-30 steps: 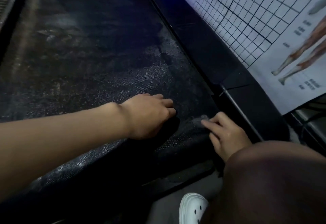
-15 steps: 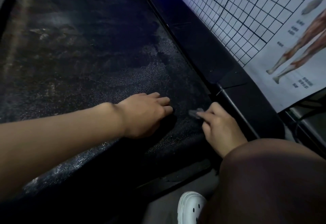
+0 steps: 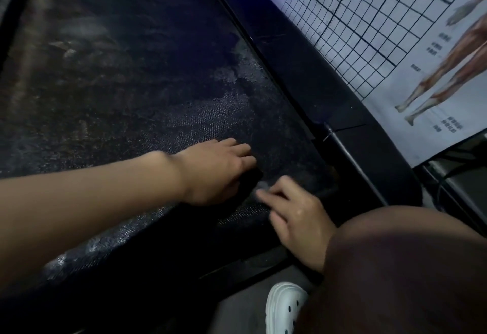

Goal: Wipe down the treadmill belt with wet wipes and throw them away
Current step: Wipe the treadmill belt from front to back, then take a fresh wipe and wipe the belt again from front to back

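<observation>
Treadmill belt (image 3: 126,75) fills most of the head view. Its long axis runs from the near end at the bottom up and away toward the top, leaning left, parallel to the black side rail (image 3: 303,83) on its right. The belt is dark and woven-looking. Pale, glistening damp patches lie near the rail and along the curved near end, and duller brownish smears show toward the upper left.

The wet wipe (image 3: 259,189) is a small, crumpled grey-white wad, blurred. It lies on the belt close to the near end and not far from the rail, between the two hands. It is too small and smeared to give it a clear direction.

The right hand (image 3: 297,217) comes in from the lower right, back of the hand up. Its fingers (image 3: 266,196) reach up-left with their tips on the wipe. The blur leaves it unclear whether the thumb pinches the wad or the fingers only press it down.

The left hand (image 3: 218,173) reaches across from the left on a bare forearm, knuckles up, and rests on the belt just beside the wipe. Its fingers are curled under the palm, and I cannot tell whether they hold anything.

A knee (image 3: 395,268) in dark brown cloth covers the lower right corner, with a white clog (image 3: 284,307) on the floor beside it. An anatomy poster (image 3: 395,44) with a black grid and muscled legs stands beyond the rail.
</observation>
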Demonstrator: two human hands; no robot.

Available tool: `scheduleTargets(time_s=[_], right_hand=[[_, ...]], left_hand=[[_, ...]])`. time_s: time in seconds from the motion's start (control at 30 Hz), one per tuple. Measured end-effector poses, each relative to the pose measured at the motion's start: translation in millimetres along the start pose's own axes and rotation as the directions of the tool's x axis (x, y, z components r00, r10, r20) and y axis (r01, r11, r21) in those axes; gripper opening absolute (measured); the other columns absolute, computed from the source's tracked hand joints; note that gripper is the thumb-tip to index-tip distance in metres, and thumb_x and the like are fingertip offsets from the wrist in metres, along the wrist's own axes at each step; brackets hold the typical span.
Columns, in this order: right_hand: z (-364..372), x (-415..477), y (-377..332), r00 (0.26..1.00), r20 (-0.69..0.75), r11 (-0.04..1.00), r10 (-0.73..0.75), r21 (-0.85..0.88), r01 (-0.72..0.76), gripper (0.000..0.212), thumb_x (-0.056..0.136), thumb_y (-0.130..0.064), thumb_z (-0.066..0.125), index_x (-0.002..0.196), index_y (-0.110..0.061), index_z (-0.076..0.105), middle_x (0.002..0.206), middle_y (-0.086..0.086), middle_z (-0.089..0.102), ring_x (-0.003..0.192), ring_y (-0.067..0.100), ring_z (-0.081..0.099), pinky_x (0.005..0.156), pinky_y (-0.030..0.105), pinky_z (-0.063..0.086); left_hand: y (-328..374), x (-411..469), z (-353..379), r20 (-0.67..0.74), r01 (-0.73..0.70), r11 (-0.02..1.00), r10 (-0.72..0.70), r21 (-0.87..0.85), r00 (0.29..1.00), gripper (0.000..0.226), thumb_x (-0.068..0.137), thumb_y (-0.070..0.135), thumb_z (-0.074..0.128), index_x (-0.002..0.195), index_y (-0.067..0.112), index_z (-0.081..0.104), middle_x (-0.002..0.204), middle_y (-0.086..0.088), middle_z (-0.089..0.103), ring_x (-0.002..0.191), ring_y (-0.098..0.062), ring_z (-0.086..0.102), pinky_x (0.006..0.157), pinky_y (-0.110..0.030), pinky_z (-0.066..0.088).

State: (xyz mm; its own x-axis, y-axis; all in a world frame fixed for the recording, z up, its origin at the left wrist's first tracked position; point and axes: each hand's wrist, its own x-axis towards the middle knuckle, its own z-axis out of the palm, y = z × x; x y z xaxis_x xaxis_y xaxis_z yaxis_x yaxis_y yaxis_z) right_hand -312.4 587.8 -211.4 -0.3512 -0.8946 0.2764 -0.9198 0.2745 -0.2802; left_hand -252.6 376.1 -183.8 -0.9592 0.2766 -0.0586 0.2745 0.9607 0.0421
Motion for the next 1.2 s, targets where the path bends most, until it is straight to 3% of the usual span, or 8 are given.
scheduleTargets(time_s=[0.13, 0.27, 0.43, 0.6, 0.7, 0.93, 1.03, 1.2], right_hand=[[-1.5, 39.1, -14.2, 0.973, 0.18, 0.956, -0.146, 0.278, 0.092, 0.024, 0.084, -0.005, 0.056, 0.101, -0.006, 0.073, 0.091, 0.005, 0.057, 0.08, 0.018, 0.059, 0.074, 0.027, 0.049], [4.2, 96.2, -38.0, 0.98, 0.199, 0.876, -0.022, 0.475, -0.077, 0.012, 0.082, -0.006, 0.064, 0.088, -0.008, 0.073, 0.082, 0.002, 0.064, 0.077, 0.01, 0.061, 0.074, 0.024, 0.048], [6.0, 154.2, -84.0, 0.907, 0.421, 0.552, 0.009, 0.754, -0.355, 0.017, 0.085, 0.005, 0.066, 0.088, -0.012, 0.066, 0.074, 0.003, 0.063, 0.066, 0.01, 0.056, 0.065, 0.026, 0.045], [9.2, 200.3, -159.5, 0.807, 0.575, 0.222, -0.132, 0.811, -0.542, 0.019, 0.089, 0.011, 0.054, 0.087, -0.006, 0.064, 0.078, 0.012, 0.061, 0.075, 0.021, 0.057, 0.072, 0.03, 0.045], [15.6, 211.3, -207.3, 0.768, 0.571, 0.299, -0.291, 0.817, -0.494, 0.024, 0.085, 0.013, 0.056, 0.089, -0.009, 0.064, 0.082, 0.011, 0.059, 0.076, 0.019, 0.053, 0.074, 0.033, 0.04], [61.1, 206.7, -320.2, 0.791, 0.406, 0.641, -0.457, 0.767, -0.024, 0.024, 0.073, 0.003, 0.07, 0.083, -0.018, 0.064, 0.066, -0.01, 0.058, 0.057, 0.001, 0.049, 0.06, 0.016, 0.042], [82.0, 199.1, -353.1, 0.821, 0.348, 0.687, -0.453, 0.723, 0.072, 0.024, 0.07, -0.002, 0.07, 0.085, -0.019, 0.063, 0.068, -0.01, 0.057, 0.065, 0.009, 0.053, 0.067, 0.026, 0.047], [83.8, 195.2, -356.4, 0.788, 0.312, 0.733, -0.531, 0.635, 0.244, 0.02, 0.073, -0.009, 0.068, 0.091, -0.017, 0.067, 0.077, -0.007, 0.061, 0.076, 0.013, 0.058, 0.073, 0.026, 0.047]], left_hand=[[-1.9, -13.6, -3.1, 0.04, 0.13, 0.929, -0.124, -0.348, 0.991, 0.064, 0.089, 0.018, 0.061, 0.146, 0.014, 0.032, 0.132, -0.004, 0.049, 0.123, -0.019, 0.046, 0.104, -0.033, 0.038], [-13.4, -50.3, -15.7, 0.006, 0.275, 0.698, -0.361, -0.661, 0.933, 0.046, 0.08, 0.006, 0.053, 0.125, 0.017, 0.056, 0.112, 0.0, 0.067, 0.102, -0.016, 0.064, 0.089, -0.036, 0.051], [-45.5, -112.3, -43.8, 0.172, 0.476, 0.299, -0.671, -0.827, 0.721, 0.026, 0.094, -0.002, 0.043, 0.106, 0.01, 0.062, 0.088, -0.011, 0.069, 0.068, -0.015, 0.063, 0.063, -0.033, 0.054], [-53.4, -202.9, -70.7, 0.129, 0.446, 0.202, -0.784, -0.872, 0.607, 0.01, 0.095, 0.008, 0.058, 0.102, 0.005, 0.065, 0.077, -0.007, 0.067, 0.065, -0.012, 0.062, 0.06, -0.024, 0.05], [-44.9, -259.3, -76.1, 0.054, 0.448, 0.212, -0.858, -0.868, 0.511, 0.009, 0.089, 0.011, 0.069, 0.097, 0.007, 0.066, 0.078, -0.006, 0.067, 0.067, -0.012, 0.058, 0.063, -0.026, 0.047], [-14.2, -375.4, -73.5, -0.003, 0.667, 0.268, -0.929, -0.695, 0.37, 0.019, 0.082, 0.004, 0.073, 0.093, 0.015, 0.063, 0.081, -0.007, 0.066, 0.067, -0.012, 0.059, 0.066, -0.031, 0.052], [-8.6, -403.1, -66.5, -0.002, 0.739, 0.239, -0.952, -0.63, 0.305, 0.024, 0.08, 0.004, 0.073, 0.094, 0.019, 0.062, 0.082, -0.005, 0.065, 0.071, -0.019, 0.062, 0.067, -0.032, 0.053], [-8.5, -414.6, -52.7, 0.064, 0.795, 0.226, -0.947, -0.563, 0.314, 0.024, 0.08, 0.005, 0.065, 0.099, 0.02, 0.065, 0.087, 0.003, 0.067, 0.082, -0.012, 0.066, 0.064, -0.016, 0.048]])
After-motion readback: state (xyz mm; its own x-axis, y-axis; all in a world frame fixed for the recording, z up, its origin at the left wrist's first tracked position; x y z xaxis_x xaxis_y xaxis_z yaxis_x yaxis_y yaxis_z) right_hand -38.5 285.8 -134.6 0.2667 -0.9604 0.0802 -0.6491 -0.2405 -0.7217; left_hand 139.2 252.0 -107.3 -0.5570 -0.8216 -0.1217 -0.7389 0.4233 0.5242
